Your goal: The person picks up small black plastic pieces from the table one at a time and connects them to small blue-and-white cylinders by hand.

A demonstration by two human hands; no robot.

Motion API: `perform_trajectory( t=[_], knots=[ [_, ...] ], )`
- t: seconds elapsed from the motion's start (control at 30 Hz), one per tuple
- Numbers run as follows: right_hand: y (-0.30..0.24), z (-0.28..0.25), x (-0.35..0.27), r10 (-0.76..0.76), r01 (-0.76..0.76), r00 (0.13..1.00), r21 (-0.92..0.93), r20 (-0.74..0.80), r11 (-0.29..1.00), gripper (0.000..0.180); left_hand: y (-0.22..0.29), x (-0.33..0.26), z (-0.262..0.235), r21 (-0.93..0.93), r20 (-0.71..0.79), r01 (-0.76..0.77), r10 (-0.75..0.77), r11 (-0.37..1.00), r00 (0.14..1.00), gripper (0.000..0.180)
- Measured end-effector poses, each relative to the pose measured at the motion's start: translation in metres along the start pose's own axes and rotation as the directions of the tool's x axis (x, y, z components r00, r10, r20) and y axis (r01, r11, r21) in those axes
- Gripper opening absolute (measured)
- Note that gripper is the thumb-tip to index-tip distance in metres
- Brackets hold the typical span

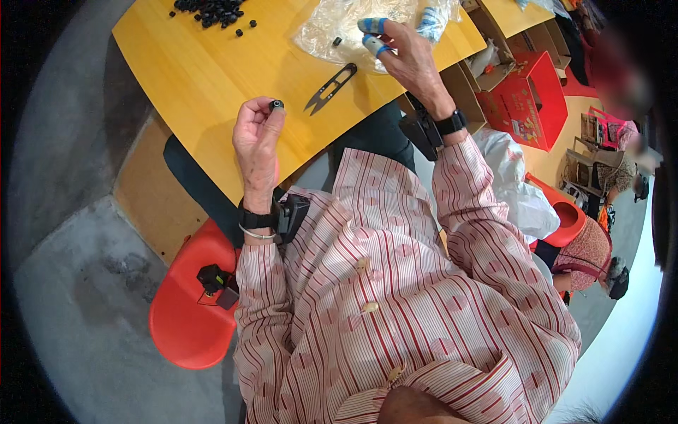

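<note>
My left hand [257, 145] is closed over the near edge of the yellow table, pinching a small round black plastic piece [276, 104] with a pale centre between thumb and fingertip. My right hand [412, 62] is at the clear plastic bag [318, 30], with blue striped wraps on its fingertips. Its thumb and finger are apart, and nothing shows between them. A similar black piece [337, 42] sits by the bag, left of those fingers. Black thread snips [330, 89] lie on the table between my hands, blades toward me.
A pile of black pieces [210, 10] lies at the table's far left, with a few loose ones beside it. Right of the table [205, 78] are cardboard boxes, a red box [526, 99] and a white sack [519, 184]. A red stool [191, 304] stands at lower left. Other people are at far right.
</note>
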State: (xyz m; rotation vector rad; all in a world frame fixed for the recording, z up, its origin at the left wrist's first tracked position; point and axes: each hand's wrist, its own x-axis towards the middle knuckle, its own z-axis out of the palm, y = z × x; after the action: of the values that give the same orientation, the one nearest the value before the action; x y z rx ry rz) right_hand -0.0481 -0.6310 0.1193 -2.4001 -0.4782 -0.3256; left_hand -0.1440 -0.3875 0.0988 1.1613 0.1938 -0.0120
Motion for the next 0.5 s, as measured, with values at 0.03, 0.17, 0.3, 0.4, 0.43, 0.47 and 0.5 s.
perform_trajectory(
  t=[0.03,0.17,0.3,0.4,0.43,0.47,0.5],
  knots=[
    [-0.002,0.003,0.003,0.001,0.000,1.000,-0.039,0.029,0.999,0.018,-0.003,0.002,-0.001,0.003,-0.002,0.003,-0.003,1.000,1.000,0.018],
    [-0.001,0.019,0.015,-0.056,0.069,0.996,-0.183,0.076,0.981,0.019,-0.010,0.001,-0.001,0.021,0.001,0.039,-0.039,0.999,0.999,0.019],
    [-0.005,0.031,0.020,-0.061,0.080,0.995,-0.254,0.085,0.964,0.022,-0.010,0.002,0.000,0.021,0.006,0.037,-0.037,0.999,0.999,0.019],
    [-0.011,0.038,0.021,-0.039,0.071,0.994,-0.329,0.102,0.942,0.025,-0.010,0.001,0.000,0.024,0.002,0.060,-0.060,0.998,0.998,0.020],
    [-0.012,0.040,0.021,-0.018,0.057,0.993,-0.351,0.113,0.934,0.025,-0.009,0.001,0.001,0.026,0.004,0.057,-0.057,0.998,0.998,0.021],
    [-0.012,0.041,0.021,-0.018,0.057,0.993,-0.351,0.113,0.935,0.025,-0.009,0.001,0.001,0.027,0.006,0.054,-0.055,0.998,0.998,0.021],
    [-0.011,0.043,0.021,-0.050,0.084,0.994,-0.361,0.101,0.929,0.025,-0.009,0.002,0.001,0.028,0.006,0.054,-0.054,0.998,0.999,0.021]
  ],
)
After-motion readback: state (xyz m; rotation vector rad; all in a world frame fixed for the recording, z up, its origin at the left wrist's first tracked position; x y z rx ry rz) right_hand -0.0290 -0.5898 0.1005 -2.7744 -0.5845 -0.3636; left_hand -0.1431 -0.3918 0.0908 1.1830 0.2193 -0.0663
